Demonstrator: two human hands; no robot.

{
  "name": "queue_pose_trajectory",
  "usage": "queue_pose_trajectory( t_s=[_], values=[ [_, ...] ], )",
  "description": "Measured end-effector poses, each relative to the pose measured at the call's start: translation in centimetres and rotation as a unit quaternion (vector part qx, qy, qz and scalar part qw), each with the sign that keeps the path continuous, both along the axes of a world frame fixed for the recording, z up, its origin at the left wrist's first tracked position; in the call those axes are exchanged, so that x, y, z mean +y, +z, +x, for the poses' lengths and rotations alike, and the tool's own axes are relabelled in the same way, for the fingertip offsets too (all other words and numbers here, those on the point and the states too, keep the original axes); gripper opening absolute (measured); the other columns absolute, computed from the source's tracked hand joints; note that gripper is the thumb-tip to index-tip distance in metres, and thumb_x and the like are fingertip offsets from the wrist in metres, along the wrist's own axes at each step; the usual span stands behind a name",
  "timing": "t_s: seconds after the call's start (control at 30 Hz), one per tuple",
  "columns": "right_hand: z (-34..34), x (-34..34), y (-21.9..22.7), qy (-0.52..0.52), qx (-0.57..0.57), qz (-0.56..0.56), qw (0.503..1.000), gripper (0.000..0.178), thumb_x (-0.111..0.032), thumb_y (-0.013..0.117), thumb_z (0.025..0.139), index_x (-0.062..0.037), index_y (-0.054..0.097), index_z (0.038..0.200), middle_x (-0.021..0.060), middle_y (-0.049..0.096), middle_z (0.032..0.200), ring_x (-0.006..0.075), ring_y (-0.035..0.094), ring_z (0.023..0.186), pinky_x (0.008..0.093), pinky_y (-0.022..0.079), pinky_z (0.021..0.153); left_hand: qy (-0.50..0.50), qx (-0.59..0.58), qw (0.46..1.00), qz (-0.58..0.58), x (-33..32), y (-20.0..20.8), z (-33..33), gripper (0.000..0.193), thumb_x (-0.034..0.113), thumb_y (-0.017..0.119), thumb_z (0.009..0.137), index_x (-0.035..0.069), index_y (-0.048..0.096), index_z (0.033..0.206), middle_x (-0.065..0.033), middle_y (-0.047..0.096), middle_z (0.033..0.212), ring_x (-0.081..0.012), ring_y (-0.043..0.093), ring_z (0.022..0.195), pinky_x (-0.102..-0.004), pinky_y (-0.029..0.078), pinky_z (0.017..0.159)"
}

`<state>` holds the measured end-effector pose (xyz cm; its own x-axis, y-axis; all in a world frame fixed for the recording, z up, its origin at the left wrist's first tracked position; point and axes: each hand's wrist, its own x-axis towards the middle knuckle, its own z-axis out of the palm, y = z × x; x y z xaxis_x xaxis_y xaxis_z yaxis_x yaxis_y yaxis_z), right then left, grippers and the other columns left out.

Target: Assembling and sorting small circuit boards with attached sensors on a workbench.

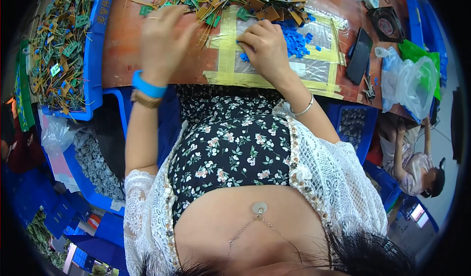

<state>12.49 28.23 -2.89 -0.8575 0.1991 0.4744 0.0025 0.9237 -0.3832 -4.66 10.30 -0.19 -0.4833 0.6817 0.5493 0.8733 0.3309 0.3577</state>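
My left hand (167,42) is over the left part of the reddish-brown table, smeared by motion. Its fingers are next to the near edge of a heap of small circuit boards (255,3), some green and some tan, with coloured wires. Whether it holds anything does not show. My right hand (267,47) is closed in a pinch over the taped clear sheet (245,69), and a tiny blue bit shows at its fingertips. Right beside it lies a pile of small blue plastic pieces (297,40), partly hidden behind the hand.
A blue bin (93,55) full of wired boards stands at the left. On the right lie a black phone (359,55), a small black fan (386,24), keys (369,90) and clear plastic bags (407,82). Another person (412,168) sits farther right.
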Motion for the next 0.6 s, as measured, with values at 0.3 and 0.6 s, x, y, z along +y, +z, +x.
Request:
queue_pose_trajectory(
  t_s=[0.3,0.6],
  values=[
    [-0.9,-1.0,0.2,0.002,-0.082,-0.054,0.995,0.009,-0.016,0.079,0.077,-0.0111,0.079,0.083,-0.0005,0.071,0.084,0.0222,0.059,0.094,0.0382,0.038,0.082,-0.014,-0.296,0.944,0.142,1.2,-1.7,2.1,0.014,0.002,0.061,0.096,0.001,0.072,0.105,-0.0103,0.075,0.103,-0.0176,0.072,0.094,-0.0278,0.056,0.082],
    [-0.7,0.1,-0.5,-0.053,0.003,-0.018,0.998,0.011,-0.015,0.078,0.077,-0.0108,0.079,0.088,0.0011,0.071,0.085,0.0232,0.060,0.096,0.0384,0.040,0.083,-0.091,-0.493,0.863,0.067,-5.1,5.6,-1.5,0.021,0.004,0.053,0.103,-0.001,0.068,0.116,-0.0034,0.071,0.102,-0.0101,0.067,0.093,-0.0272,0.055,0.084]
  ],
)
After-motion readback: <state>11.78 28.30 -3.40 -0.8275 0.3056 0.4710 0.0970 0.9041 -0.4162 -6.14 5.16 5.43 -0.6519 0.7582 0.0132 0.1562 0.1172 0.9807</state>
